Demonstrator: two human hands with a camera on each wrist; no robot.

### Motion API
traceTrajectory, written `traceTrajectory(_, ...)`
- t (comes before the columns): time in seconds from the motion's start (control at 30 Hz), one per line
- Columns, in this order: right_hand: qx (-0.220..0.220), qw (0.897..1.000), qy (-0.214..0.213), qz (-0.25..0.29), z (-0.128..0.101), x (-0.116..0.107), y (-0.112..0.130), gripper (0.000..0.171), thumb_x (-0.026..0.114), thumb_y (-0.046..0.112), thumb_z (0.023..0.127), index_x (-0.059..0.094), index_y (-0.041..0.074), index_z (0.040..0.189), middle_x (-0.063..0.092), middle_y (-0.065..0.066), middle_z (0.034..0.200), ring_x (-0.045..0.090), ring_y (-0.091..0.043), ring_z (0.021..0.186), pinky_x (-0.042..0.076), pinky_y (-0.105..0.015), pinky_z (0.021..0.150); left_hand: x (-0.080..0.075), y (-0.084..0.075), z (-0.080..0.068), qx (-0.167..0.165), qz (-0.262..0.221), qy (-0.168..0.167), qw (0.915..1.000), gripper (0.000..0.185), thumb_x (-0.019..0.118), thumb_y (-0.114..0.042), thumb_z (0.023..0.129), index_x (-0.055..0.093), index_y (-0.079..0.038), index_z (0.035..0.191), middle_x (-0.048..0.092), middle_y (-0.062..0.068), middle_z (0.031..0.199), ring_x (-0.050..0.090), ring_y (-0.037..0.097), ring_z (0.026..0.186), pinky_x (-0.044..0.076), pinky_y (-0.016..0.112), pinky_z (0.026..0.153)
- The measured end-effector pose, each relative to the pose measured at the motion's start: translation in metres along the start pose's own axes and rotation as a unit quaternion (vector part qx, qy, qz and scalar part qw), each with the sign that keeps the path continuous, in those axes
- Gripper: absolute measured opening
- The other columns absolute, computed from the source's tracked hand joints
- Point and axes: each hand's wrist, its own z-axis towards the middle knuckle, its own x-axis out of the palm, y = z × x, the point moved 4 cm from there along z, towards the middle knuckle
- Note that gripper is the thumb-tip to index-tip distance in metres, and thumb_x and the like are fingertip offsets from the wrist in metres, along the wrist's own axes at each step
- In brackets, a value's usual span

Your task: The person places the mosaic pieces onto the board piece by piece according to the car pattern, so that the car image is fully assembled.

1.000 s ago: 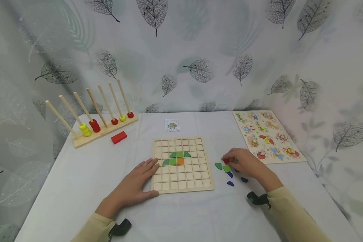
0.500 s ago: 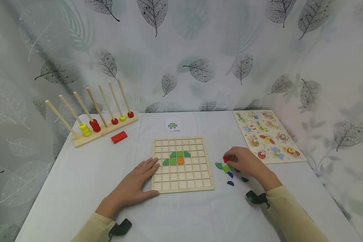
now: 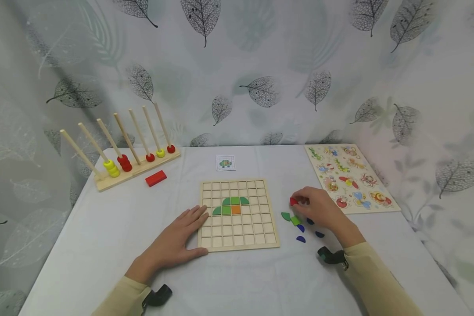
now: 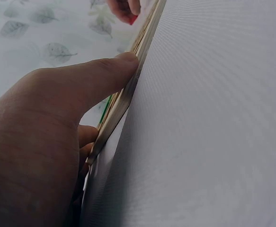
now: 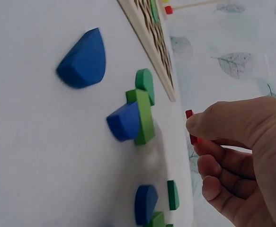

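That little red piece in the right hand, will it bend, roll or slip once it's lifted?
Probably stiff: the red piece looks like a small solid block with flat faces and keeps its shape in the pinch of the right hand. Likely light, since fingertips alone carry it. Its flat sides suggest it won't roll, though so small a piece might slip from the fingers.
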Motion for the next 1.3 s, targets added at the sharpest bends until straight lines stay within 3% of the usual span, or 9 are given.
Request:
traceTrajectory(0.27,-0.023,0.999,-0.035,0.001,0.003,-0.007,0.018,0.028,0.087,0.015,0.094,0.08,0.01,0.121,0.074,0.0,0.107,0.065,-0.021,0.096,0.062,-0.042,0.087,-0.002,-0.001,0.002,0.002,-0.005,0.0,1.0,0.097,0.072,-0.066,0.095,0.042,-0.009,0.168,0.03,0.003,0.177,0.022,0.026,0.164,0.022,0.048,0.132)
traceTrajectory(0.5,-0.057,0.997,-0.052,-0.007,0.008,-0.009,0.034,0.026,0.088,0.012,0.092,0.081,0.009,0.117,0.074,0.001,0.103,0.065,-0.02,0.092,0.061,-0.039,0.081,-0.001,-0.001,0.002,0.002,-0.005,0.001,1.0,0.097,0.071,-0.068,0.095,0.042,-0.01,0.168,0.03,0.002,0.177,0.022,0.025,0.164,0.023,0.048,0.132)
traceTrajectory(1.3,-0.097,0.995,-0.039,0.006,0.023,0.008,0.078,0.02,0.087,0.008,0.092,0.082,0.007,0.112,0.073,0.002,0.1,0.062,-0.015,0.086,0.058,-0.034,0.076,0.0,0.0,0.001,-0.006,-0.005,0.002,1.0,0.098,0.07,-0.07,0.095,0.042,-0.011,0.168,0.029,0.001,0.177,0.022,0.024,0.164,0.022,0.048,0.132)
